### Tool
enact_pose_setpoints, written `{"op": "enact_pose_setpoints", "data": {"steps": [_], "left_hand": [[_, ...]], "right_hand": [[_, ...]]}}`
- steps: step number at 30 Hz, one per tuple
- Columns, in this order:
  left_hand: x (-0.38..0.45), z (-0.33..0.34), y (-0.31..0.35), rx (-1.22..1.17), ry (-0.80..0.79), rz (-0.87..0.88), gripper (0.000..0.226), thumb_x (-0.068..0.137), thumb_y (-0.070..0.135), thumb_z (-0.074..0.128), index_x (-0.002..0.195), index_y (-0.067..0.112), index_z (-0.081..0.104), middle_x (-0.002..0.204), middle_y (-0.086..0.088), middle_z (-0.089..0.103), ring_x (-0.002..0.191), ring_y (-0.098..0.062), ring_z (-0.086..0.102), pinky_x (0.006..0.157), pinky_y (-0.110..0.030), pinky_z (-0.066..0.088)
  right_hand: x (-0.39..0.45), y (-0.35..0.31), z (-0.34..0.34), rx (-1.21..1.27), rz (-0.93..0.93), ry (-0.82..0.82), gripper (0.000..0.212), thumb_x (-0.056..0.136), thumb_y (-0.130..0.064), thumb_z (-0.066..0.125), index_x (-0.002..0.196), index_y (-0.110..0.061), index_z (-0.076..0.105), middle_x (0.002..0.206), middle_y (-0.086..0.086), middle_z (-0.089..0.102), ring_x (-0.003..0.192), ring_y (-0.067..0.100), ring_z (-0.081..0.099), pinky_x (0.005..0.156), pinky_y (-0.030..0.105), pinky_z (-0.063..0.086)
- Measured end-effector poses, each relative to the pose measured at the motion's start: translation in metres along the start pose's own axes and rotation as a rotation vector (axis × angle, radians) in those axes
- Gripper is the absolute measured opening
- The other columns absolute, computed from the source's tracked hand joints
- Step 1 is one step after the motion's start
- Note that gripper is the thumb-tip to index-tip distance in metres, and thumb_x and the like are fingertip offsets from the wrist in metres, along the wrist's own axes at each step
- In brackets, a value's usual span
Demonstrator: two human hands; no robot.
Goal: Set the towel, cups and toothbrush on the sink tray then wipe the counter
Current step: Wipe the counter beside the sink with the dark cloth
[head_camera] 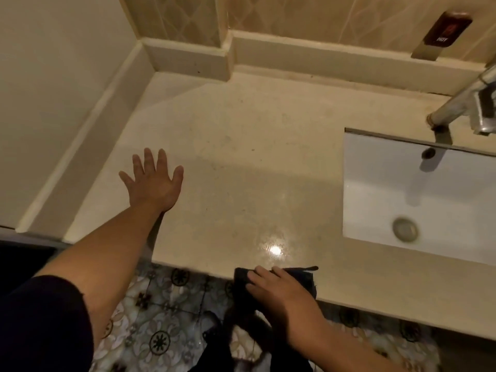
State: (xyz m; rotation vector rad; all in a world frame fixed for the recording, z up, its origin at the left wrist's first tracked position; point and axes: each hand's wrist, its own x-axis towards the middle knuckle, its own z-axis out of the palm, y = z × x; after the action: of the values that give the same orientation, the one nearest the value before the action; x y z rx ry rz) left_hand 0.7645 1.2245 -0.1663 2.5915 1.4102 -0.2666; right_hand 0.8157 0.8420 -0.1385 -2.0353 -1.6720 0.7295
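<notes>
The beige stone counter (255,146) fills the middle of the view. My left hand (154,182) lies flat on it at the left, fingers spread, holding nothing. My right hand (281,294) presses a dark cloth (241,277) onto the counter's front edge; part of the cloth hangs down over the edge. No tray, cups or toothbrush are in view.
A white rectangular sink (389,189) with a round drain (405,229) sits at the right, under a chrome faucet (461,103). A raised ledge (188,57) runs along the back and left wall. Patterned floor tiles (166,312) show below the counter edge.
</notes>
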Motion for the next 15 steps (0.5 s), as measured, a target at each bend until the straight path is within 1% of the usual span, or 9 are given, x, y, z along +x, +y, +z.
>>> {"op": "enact_pose_setpoints", "data": {"steps": [1,3,5,7,9,10,12,14,15], "left_hand": [[0.000,0.000,0.000,0.004,0.000,0.002,0.081,0.087,0.073,-0.003,0.155,0.029,-0.006,0.165,-0.004,-0.012,0.149,-0.030,-0.013,0.114,-0.064,-0.006],[0.001,0.000,0.000,0.009,0.000,0.000,0.081,0.087,0.073,-0.004,0.155,0.029,-0.007,0.165,-0.004,-0.012,0.150,-0.030,-0.013,0.114,-0.064,-0.006],[0.000,-0.001,0.000,0.014,0.000,-0.003,0.081,0.087,0.073,-0.003,0.155,0.029,-0.006,0.165,-0.004,-0.011,0.150,-0.030,-0.013,0.115,-0.064,-0.005],[0.001,-0.002,0.001,0.008,0.000,-0.002,0.080,0.088,0.072,-0.002,0.155,0.029,-0.006,0.165,-0.004,-0.011,0.150,-0.030,-0.013,0.115,-0.064,-0.004],[0.001,-0.001,0.001,0.004,0.005,-0.004,0.080,0.088,0.073,-0.002,0.155,0.030,-0.006,0.165,-0.004,-0.011,0.150,-0.030,-0.013,0.115,-0.064,-0.005],[0.001,-0.001,0.000,0.004,0.010,-0.008,0.080,0.088,0.073,-0.002,0.155,0.030,-0.006,0.165,-0.004,-0.011,0.150,-0.029,-0.013,0.115,-0.063,-0.005],[0.001,0.001,-0.001,0.007,0.013,-0.013,0.081,0.087,0.074,-0.003,0.155,0.031,-0.006,0.165,-0.003,-0.010,0.150,-0.029,-0.013,0.115,-0.063,-0.005],[0.002,0.002,-0.001,0.011,0.016,-0.015,0.080,0.087,0.074,-0.002,0.155,0.031,-0.006,0.165,-0.003,-0.010,0.150,-0.029,-0.013,0.115,-0.062,-0.005],[0.003,0.002,-0.001,0.014,0.023,-0.018,0.080,0.088,0.074,-0.002,0.155,0.031,-0.005,0.165,-0.003,-0.009,0.150,-0.028,-0.012,0.115,-0.062,-0.005]], "right_hand": [[-0.007,-0.006,0.002,0.140,0.026,0.045,0.058,0.090,-0.019,0.064,0.143,-0.032,0.046,0.155,-0.011,0.033,0.144,0.007,0.015,0.120,0.029,0.009],[-0.011,-0.020,-0.006,0.480,0.136,0.120,0.045,0.093,-0.015,0.065,0.136,-0.027,0.056,0.146,-0.006,0.049,0.139,0.011,0.038,0.116,0.033,0.027],[-0.001,-0.028,-0.029,1.085,0.314,0.128,0.035,0.094,-0.025,0.063,0.128,-0.016,0.063,0.129,0.004,0.065,0.118,0.018,0.060,0.101,0.034,0.047],[0.017,-0.016,-0.052,1.770,0.573,0.090,0.044,0.091,-0.027,0.062,0.126,-0.001,0.061,0.119,0.022,0.065,0.102,0.032,0.065,0.089,0.040,0.053],[0.034,0.004,-0.073,2.138,0.692,0.075,0.046,0.092,-0.030,0.058,0.125,0.002,0.061,0.117,0.026,0.064,0.100,0.036,0.066,0.088,0.044,0.054],[0.043,0.015,-0.088,2.161,0.683,0.099,0.045,0.093,-0.033,0.056,0.122,0.001,0.064,0.114,0.024,0.066,0.098,0.035,0.067,0.086,0.044,0.055],[0.068,0.046,-0.122,2.036,0.632,0.244,0.042,0.093,-0.037,0.055,0.111,-0.003,0.072,0.109,0.019,0.070,0.095,0.032,0.070,0.081,0.042,0.058],[0.101,0.082,-0.166,1.782,0.536,0.455,0.038,0.096,-0.035,0.051,0.110,-0.008,0.073,0.110,0.015,0.072,0.098,0.030,0.070,0.081,0.041,0.059],[0.121,0.099,-0.190,1.566,0.480,0.552,0.033,0.099,-0.033,0.048,0.112,-0.013,0.071,0.111,0.013,0.072,0.100,0.029,0.069,0.082,0.041,0.058]]}}
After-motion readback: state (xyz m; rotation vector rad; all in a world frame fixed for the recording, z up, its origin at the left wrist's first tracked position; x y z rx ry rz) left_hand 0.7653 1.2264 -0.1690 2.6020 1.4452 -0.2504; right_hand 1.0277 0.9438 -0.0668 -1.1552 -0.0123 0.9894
